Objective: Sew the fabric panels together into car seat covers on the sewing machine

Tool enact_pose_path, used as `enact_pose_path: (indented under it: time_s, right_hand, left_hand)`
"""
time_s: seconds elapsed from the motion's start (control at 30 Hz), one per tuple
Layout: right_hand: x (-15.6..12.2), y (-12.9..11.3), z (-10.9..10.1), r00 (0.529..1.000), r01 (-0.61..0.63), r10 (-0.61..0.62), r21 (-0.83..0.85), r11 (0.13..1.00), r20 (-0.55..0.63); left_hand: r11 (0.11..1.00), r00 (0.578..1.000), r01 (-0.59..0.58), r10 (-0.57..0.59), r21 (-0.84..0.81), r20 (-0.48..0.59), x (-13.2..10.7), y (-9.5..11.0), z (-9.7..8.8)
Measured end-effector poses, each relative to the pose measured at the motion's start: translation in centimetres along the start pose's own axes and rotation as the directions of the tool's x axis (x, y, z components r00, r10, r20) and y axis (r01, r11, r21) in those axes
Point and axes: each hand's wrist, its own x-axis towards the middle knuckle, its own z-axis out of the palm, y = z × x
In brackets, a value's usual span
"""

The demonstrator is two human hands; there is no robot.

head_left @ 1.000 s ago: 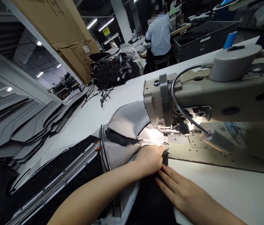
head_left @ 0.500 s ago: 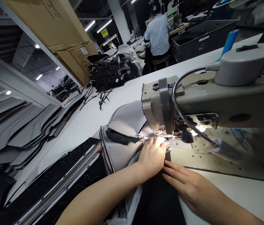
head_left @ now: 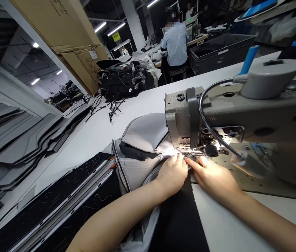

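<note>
My left hand [head_left: 172, 175] is closed on the edge of a grey mesh fabric piece [head_left: 137, 171], its fingertips just short of the presser foot of the sewing machine [head_left: 184, 119]. My right hand [head_left: 216, 176] lies right of it, index finger stretched to the fabric edge by the needle area and the other fingers curled. Its fingertips seem to pinch the edge, though the thumb is hidden. The grey piece has dark piping and a black strap [head_left: 137, 152]. Black fabric [head_left: 180, 217] hangs below my hands. The machine's lamp lights the stitching spot.
Stacked grey panels [head_left: 19, 140] lie at the left, and dark panels with white edges [head_left: 66, 203] nearer me. A fabric heap [head_left: 129, 78] and cardboard [head_left: 66, 38] stand behind. A seated person [head_left: 175, 43] works beyond, beside a grey bin [head_left: 218, 52]. A blue thread cone [head_left: 249, 59] stands behind the machine.
My right hand has moved up and forward from the black fabric to the needle area, its fingers going from flat to curled. My left hand stays on the grey fabric. The view has shifted slightly.
</note>
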Motion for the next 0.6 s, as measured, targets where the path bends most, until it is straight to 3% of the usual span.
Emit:
enact_pose_path:
  time_s: [0.13, 0.3, 0.5, 0.6]
  right_hand:
    - [0.3, -0.6, -0.1, 1.0, -0.02, 0.021, -0.082, 0.996, 0.017]
    - [0.2, -0.6, -0.1, 0.999, -0.047, 0.047, -0.053, 0.997, -0.006]
    - [-1.8, 0.1, -2.2, 0.999, 0.014, -0.024, 0.295, 0.955, 0.028]
    - [-2.5, -0.6, -3.5, 0.98, 0.129, -0.186, 0.473, 0.872, 0.075]
  left_hand:
    - [1.0, 1.0, -0.018, 0.018, 0.01, 0.01, 0.0, 0.0, 0.1]
    - [0.999, 1.0, 0.008, -0.008, -0.04, 0.013, 0.4, -0.1, 0.0]
    - [0.986, 0.998, 0.062, -0.06, -0.153, 0.016, -0.3, -0.3, -1.2]
    - [0.985, 0.993, 0.098, -0.086, -0.14, 0.083, -0.7, -0.2, -2.0]
